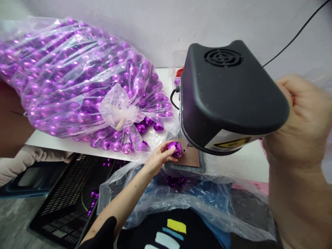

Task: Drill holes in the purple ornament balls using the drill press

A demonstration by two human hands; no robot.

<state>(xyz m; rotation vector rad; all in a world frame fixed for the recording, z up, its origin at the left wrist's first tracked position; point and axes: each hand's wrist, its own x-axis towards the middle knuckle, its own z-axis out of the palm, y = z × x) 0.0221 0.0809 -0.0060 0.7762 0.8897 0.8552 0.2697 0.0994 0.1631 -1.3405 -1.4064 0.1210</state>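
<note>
My left hand holds a shiny purple mirror ball between thumb and fingers. It holds the ball over a brown board on a grey metal base, under the front of a black bench machine. At the machine's right side my right hand is closed round a handle that is mostly hidden; a bit of red shows by the fingers. The machine's cover hides what sits beneath it. More purple balls lie at the mouth of a big clear plastic bag to the left.
An open clear plastic bag spreads across my lap with purple balls in it. A black crate stands low on the left. A white table carries the machine, a cable runs behind it, and a person's sleeve shows at far left.
</note>
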